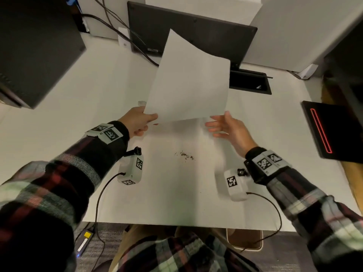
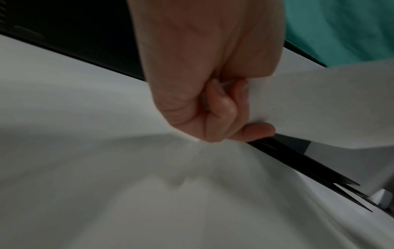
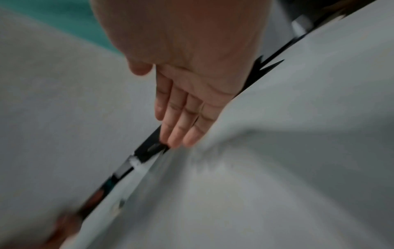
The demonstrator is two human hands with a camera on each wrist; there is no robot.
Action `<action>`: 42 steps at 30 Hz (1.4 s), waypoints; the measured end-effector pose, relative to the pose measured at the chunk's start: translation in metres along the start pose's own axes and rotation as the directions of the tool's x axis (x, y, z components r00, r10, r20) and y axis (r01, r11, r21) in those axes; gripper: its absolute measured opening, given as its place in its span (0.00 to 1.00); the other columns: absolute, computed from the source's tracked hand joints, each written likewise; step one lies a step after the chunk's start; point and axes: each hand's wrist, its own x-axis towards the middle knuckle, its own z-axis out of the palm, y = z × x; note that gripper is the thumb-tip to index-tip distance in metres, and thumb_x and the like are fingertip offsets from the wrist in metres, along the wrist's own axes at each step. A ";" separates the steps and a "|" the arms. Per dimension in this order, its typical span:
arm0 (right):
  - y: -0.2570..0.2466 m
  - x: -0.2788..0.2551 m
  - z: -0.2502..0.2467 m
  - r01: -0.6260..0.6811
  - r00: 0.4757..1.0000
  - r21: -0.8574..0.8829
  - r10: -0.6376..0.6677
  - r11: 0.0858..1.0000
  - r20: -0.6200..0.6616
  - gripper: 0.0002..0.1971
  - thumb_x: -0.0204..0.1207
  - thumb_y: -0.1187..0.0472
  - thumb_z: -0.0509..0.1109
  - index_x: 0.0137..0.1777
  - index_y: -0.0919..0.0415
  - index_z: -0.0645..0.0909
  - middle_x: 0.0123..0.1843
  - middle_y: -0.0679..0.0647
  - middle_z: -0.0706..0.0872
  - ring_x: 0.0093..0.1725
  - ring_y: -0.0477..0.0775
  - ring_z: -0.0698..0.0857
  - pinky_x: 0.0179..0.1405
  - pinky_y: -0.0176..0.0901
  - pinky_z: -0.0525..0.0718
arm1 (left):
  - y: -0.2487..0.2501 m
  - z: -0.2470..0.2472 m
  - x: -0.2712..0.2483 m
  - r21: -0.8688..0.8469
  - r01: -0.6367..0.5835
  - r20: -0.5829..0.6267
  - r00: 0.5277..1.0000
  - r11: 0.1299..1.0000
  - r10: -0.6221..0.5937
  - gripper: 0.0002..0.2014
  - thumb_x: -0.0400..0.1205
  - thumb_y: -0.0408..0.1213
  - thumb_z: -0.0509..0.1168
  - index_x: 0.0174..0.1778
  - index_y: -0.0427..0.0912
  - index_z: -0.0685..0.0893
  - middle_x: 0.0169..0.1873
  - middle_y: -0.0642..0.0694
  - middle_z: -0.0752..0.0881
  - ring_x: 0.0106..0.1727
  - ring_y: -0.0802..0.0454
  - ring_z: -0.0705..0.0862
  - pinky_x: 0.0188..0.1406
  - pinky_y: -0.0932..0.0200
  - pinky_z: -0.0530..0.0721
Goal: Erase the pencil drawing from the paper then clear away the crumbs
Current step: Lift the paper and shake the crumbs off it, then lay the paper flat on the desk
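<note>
A white sheet of paper (image 1: pixel 188 79) is lifted off the white desk (image 1: pixel 176 193) and tilts up toward the back. My left hand (image 1: pixel 141 122) pinches its near left corner; the left wrist view shows my left hand (image 2: pixel 221 107) curled round the paper (image 2: pixel 319 104) edge. A small white object (image 1: pixel 141 103) pokes up behind that hand. My right hand (image 1: pixel 222 124) hovers with straight fingers at the sheet's near right corner and holds nothing; my right hand (image 3: pixel 181 118) shows flat in its wrist view. Dark eraser crumbs (image 1: pixel 184 154) lie on the desk below the sheet.
A black monitor (image 1: pixel 188 30) stands behind the paper with cables at its left. A dark box (image 1: pixel 35 48) fills the far left. A black cable slot (image 1: pixel 249 81) is set in the desk, and a black device with a red line (image 1: pixel 332 132) lies at the right.
</note>
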 end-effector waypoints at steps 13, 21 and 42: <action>0.018 0.005 -0.015 -0.175 0.921 0.434 0.303 0.884 -0.245 0.07 0.81 0.61 0.65 0.48 0.64 0.70 0.15 0.53 0.78 0.16 0.47 0.78 0.19 0.36 0.77 | -0.010 0.013 0.012 -0.311 -0.179 -0.082 0.983 0.933 0.162 0.20 0.88 0.45 0.48 0.67 0.37 0.77 0.59 0.43 0.83 0.63 0.49 0.80 0.71 0.57 0.69; -0.002 0.013 0.005 -0.110 0.940 0.660 0.293 0.743 -0.173 0.04 0.84 0.65 0.57 0.47 0.64 0.70 0.20 0.56 0.85 0.28 0.50 0.89 0.25 0.35 0.85 | -0.030 0.047 0.009 0.770 -0.213 0.231 0.972 0.601 0.048 0.34 0.87 0.54 0.38 0.81 0.37 0.33 0.79 0.43 0.28 0.80 0.49 0.29 0.77 0.48 0.30; 0.001 0.023 0.016 -0.158 0.950 0.687 0.299 0.709 -0.091 0.05 0.85 0.64 0.56 0.50 0.65 0.70 0.26 0.61 0.88 0.30 0.54 0.90 0.27 0.39 0.87 | -0.055 0.075 -0.040 0.767 -0.265 0.295 0.954 0.584 0.045 0.38 0.86 0.56 0.40 0.79 0.32 0.33 0.78 0.38 0.28 0.79 0.47 0.27 0.76 0.54 0.29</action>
